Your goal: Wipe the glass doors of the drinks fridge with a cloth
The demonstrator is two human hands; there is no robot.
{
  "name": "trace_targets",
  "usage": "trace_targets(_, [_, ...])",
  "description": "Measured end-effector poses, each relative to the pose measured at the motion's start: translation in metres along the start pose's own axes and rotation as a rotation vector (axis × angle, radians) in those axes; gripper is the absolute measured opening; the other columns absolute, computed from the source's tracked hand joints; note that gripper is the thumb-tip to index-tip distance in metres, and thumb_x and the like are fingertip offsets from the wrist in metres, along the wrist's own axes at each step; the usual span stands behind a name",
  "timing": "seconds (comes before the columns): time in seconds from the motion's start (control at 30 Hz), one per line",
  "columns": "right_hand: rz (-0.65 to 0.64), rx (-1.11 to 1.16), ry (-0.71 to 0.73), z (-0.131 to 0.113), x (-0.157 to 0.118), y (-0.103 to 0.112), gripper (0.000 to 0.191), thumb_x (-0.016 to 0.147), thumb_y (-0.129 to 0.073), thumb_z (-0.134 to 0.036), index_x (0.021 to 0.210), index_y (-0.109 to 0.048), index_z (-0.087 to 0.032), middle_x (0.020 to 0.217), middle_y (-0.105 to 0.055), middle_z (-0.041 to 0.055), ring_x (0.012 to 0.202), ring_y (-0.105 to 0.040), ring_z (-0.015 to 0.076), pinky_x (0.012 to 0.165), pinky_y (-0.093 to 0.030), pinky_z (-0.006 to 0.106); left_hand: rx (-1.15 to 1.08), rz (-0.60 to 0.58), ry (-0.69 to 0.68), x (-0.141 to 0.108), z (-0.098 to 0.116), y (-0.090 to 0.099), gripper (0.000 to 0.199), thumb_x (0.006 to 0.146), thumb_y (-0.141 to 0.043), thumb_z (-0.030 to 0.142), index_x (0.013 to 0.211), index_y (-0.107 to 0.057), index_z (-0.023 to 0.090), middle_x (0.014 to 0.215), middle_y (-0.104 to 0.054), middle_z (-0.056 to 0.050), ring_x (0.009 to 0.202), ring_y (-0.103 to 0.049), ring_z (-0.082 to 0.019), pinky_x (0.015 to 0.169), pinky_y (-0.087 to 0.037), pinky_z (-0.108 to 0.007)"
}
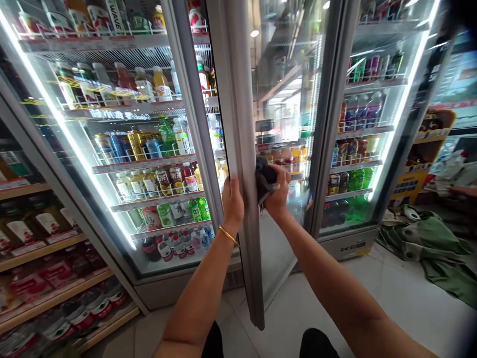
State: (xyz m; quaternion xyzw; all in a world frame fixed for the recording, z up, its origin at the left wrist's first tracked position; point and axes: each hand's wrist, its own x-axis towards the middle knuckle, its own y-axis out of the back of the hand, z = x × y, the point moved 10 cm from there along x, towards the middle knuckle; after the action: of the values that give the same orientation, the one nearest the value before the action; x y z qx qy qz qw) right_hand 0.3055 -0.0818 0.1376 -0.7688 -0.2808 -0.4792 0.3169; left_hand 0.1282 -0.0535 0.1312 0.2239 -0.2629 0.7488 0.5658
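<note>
Silver-grey metal front and centre, and it's the frame of a cooler door (244, 124), swung outward and standing between the two hands! On its left edge, there's the left hand (234, 205), laid against the frame with the thumb up; its other fingers are hidden, so I can't tell how far they curl. A gold bangle (228, 235) circles that wrist. Over on the glass side, the right hand (278, 191) has its fingers bent around a dark cloth (264, 181), bunched up right beside the frame. Behind the left arm, bottles (164, 181) line lit shelves, while green fabric (421, 238) lies crumpled on pale floor tiles (346, 283), far right.
</note>
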Motion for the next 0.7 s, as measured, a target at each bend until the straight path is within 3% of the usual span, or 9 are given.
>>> trace_targets(0.1, [-0.053,0.064,-0.048,0.013,-0.032,-0.024,0.034,0.088,-0.053,-0.032,0.121,-0.051,-0.024,0.113,-0.059,0.0078,0.108,-0.053,0.0202,0.093,-0.047,0.041,0.131,0.034,-0.095,0.011,-0.003,0.008,0.048,0.090,-0.037,0.062,0.101,-0.059,0.021,0.101,-0.066,-0.004,0.099,-0.062,-0.018,0.088,-0.047,-0.028])
trace_targets(0.23, [-0.067,0.132,0.009,0.009,-0.052,-0.046,0.041,0.091,-0.048,-0.028,0.132,-0.041,-0.027,0.121,-0.057,0.0084,0.112,-0.055,0.0198,0.094,-0.048,0.041,0.275,0.069,-0.170,0.024,-0.014,0.016,0.057,0.091,-0.032,0.062,0.128,-0.047,0.021,0.134,-0.053,-0.008,0.131,-0.043,-0.020,0.110,-0.033,-0.031])
trace_targets(0.33, [-0.075,0.096,0.181,-0.003,-0.041,-0.066,0.043,0.093,-0.043,-0.026,0.135,-0.038,-0.029,0.130,-0.054,0.0080,0.120,-0.051,0.0202,0.098,-0.045,0.042,0.349,0.072,-0.183,0.033,-0.026,0.021,0.065,0.093,-0.027,0.061,0.141,-0.034,0.019,0.147,-0.038,-0.011,0.142,-0.027,-0.021,0.117,-0.023,-0.036])
trace_targets(0.47, [-0.091,-0.121,0.300,0.003,-0.011,-0.095,0.035,0.095,-0.039,-0.030,0.128,-0.049,-0.032,0.134,-0.052,0.0047,0.121,-0.047,0.0200,0.103,-0.039,0.041,0.412,0.082,-0.255,0.041,-0.030,0.026,0.066,0.094,-0.023,0.059,0.145,-0.027,0.017,0.150,-0.033,-0.013,0.144,-0.021,-0.022,0.118,-0.020,-0.041])
trace_targets(0.6, [-0.057,-0.271,0.231,0.032,0.007,-0.107,0.032,0.095,-0.042,-0.033,0.124,-0.055,-0.031,0.133,-0.053,0.0048,0.120,-0.046,0.0208,0.103,-0.036,0.042,0.434,0.081,-0.298,0.051,-0.036,0.027,0.082,0.084,-0.052,0.060,0.147,-0.021,0.019,0.150,-0.030,-0.013,0.143,-0.022,-0.026,0.118,-0.022,-0.040])
trace_targets(0.7, [0.016,-0.301,0.177,0.052,-0.006,-0.100,0.033,0.095,-0.041,-0.032,0.125,-0.054,-0.027,0.131,-0.054,0.0082,0.119,-0.048,0.0205,0.102,-0.037,0.042,0.448,0.100,-0.311,0.059,-0.043,0.030,0.091,0.076,-0.068,0.046,0.148,-0.018,0.020,0.152,-0.028,-0.013,0.142,-0.026,-0.028,0.117,-0.025,-0.040])
